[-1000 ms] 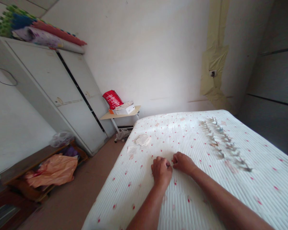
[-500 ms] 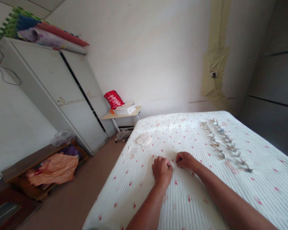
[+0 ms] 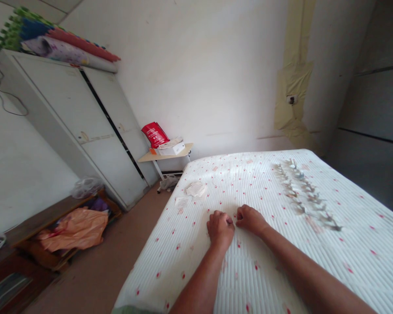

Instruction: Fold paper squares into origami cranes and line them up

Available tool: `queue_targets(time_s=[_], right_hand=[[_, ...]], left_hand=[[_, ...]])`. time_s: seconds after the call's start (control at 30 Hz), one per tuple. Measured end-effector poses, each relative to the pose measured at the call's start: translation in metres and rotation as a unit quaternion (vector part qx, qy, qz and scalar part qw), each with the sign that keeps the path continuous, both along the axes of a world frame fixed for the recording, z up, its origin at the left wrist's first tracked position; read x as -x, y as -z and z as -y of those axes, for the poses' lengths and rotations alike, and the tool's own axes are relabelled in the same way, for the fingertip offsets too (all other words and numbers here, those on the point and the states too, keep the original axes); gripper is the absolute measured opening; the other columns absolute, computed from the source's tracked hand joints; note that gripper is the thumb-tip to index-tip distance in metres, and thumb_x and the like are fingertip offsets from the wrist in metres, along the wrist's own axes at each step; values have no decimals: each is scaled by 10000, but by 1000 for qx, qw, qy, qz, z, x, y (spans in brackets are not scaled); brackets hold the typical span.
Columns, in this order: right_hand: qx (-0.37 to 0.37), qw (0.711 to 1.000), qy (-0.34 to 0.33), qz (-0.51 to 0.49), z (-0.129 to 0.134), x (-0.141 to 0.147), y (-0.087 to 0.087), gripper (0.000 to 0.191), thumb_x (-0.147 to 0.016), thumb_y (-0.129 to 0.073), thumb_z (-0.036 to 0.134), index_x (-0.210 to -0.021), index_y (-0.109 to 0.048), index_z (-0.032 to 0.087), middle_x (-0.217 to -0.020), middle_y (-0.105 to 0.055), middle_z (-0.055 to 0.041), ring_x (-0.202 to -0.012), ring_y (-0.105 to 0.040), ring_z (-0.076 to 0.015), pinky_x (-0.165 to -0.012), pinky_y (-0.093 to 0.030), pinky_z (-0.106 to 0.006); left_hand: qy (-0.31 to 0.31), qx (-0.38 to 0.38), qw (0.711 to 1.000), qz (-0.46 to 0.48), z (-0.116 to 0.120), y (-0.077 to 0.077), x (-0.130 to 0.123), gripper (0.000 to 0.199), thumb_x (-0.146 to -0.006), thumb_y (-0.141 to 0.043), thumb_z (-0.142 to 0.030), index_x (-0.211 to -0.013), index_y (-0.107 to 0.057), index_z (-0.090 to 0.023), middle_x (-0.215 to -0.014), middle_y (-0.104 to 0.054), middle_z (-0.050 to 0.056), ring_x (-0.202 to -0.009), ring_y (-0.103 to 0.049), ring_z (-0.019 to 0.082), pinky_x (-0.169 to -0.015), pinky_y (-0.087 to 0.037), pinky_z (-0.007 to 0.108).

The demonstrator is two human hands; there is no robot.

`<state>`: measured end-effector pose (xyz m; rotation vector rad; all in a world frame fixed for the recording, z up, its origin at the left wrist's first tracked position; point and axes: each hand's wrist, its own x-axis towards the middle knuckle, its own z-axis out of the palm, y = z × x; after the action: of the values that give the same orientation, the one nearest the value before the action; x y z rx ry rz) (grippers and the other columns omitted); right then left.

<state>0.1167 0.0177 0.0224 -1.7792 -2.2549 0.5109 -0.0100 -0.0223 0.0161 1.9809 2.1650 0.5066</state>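
Observation:
My left hand [image 3: 220, 228] rests low over the white quilted mattress [image 3: 196, 253], its fingers curled together. Just to its right, my right hand [image 3: 250, 218] is closed too, fingertips pinched and turned toward the left hand. Only a narrow gap parts the two hands. Whatever they hold is hidden by the fingers or too small to make out. Beyond the left hand lies a loose pile of paper pieces [image 3: 195, 189], with one printed sheet [image 3: 182, 202] beside it. On the right stand two rows of small folded paper figures [image 3: 309, 187], several in each.
A small table [image 3: 180, 153] at the far left corner bears a red bag [image 3: 155, 135] and a white box [image 3: 172, 149]. A grey cabinet [image 3: 78, 117] stands left, near a wooden bench [image 3: 29, 231] with an orange plastic bag [image 3: 77, 229].
My right hand has moved slightly left, narrowing the gap to my left hand, which stays almost in place. Both remain closed. The paper figures and pile have not moved.

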Motion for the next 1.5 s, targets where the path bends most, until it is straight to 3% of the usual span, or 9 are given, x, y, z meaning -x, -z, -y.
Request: queue_targets(time_s=[0.4, 0.6, 0.9, 1.3, 1.5], right_hand=[[14, 1000, -4, 2, -3, -1, 0, 86, -646, -578, 177, -718, -623, 166, -818, -584, -39, -718, -543, -131, -552, -308, -208], [14, 1000, -5, 4, -3, -1, -2, 97, -639, -596, 199, -726, -622, 167, -829, -590, -46, -734, -549, -143, -548, -302, -214], [5, 1000, -1, 2, -3, 0, 1, 97, -644, -563, 161, -722, -621, 168, -836, -596, -51, -744, -555, -150, -559, -308, -218], [33, 998, -39, -45, -14, -14, 1, 181, -588, -513, 62, -664, -652, 149, -690, -641, -13, -648, -564, -114, -540, -334, -180], [31, 998, -33, -50, -12, -13, 2, 80, -626, -581, 181, -672, -641, 155, -697, -624, -15, -651, -551, -120, -537, -332, -190]], left_hand=[[34, 2, 998, 56, -3, 5, 12, 164, -659, -548, -129, -738, -635, -243, -968, -573, -18, -936, -507, 144, -811, -369, 256], [6, 10, 1000, 28, -4, 3, 6, 80, -680, -595, -285, -728, -639, -238, -970, -578, -3, -952, -509, 175, -802, -379, 288], [-6, 1, 1000, 16, -5, 2, 3, 66, -686, -584, -225, -717, -637, -252, -955, -588, -12, -935, -514, 174, -778, -385, 293], [-3, -5, 1000, 15, -3, 1, 3, 66, -711, -573, -209, -713, -633, -236, -922, -592, -14, -904, -520, 158, -761, -379, 268], [-5, 0, 1000, 20, -3, -1, 2, 77, -713, -569, -213, -719, -638, -245, -939, -589, -8, -926, -515, 164, -756, -377, 277]])
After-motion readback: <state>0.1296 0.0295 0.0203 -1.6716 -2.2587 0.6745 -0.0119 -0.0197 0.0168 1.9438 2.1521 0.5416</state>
